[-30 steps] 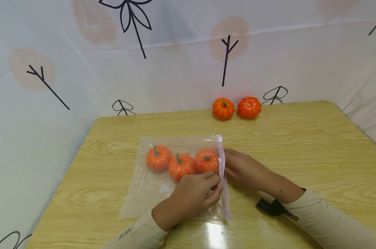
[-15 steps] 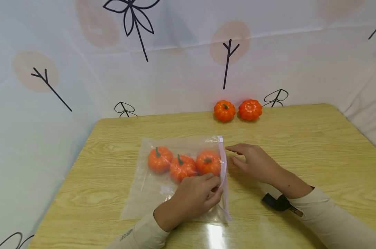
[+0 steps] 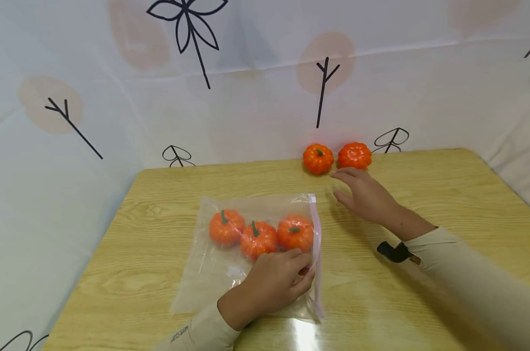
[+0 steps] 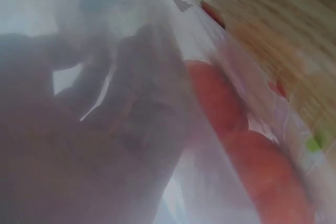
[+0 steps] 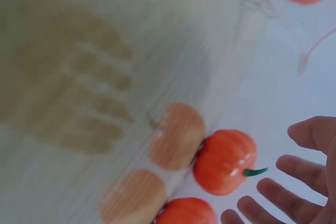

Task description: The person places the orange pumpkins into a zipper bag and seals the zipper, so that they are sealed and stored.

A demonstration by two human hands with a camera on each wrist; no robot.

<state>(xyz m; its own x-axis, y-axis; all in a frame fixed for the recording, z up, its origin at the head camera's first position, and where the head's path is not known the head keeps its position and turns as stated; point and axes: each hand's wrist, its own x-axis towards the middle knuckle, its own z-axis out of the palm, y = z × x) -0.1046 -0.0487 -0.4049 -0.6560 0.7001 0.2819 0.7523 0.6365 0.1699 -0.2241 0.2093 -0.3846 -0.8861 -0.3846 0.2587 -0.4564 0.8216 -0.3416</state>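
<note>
A clear zip bag (image 3: 203, 287) lies flat on the table, its lilac zip edge (image 3: 316, 219) to the right. Inside it sit three orange toy pumpkins (image 3: 226, 229) with green stems. My left hand (image 3: 273, 282) pinches the bag's edge near the opening; its wrist view sees the fingers (image 4: 94, 87) through hazy plastic. At the back of the table stand two more pumpkins, one with its green stem up (image 3: 318, 159) and one with no stem showing (image 3: 355, 155). Just in front of them my right hand (image 3: 367, 197) hovers with fingers spread, holding nothing.
The wooden table (image 3: 120, 263) meets a white patterned cloth (image 3: 251, 107) at its back edge. On the right wrist is a black strap mount (image 3: 394, 252).
My right hand has left the bag's opening and moved away toward the two pumpkins at the back. The left hand keeps its place on the bag.
</note>
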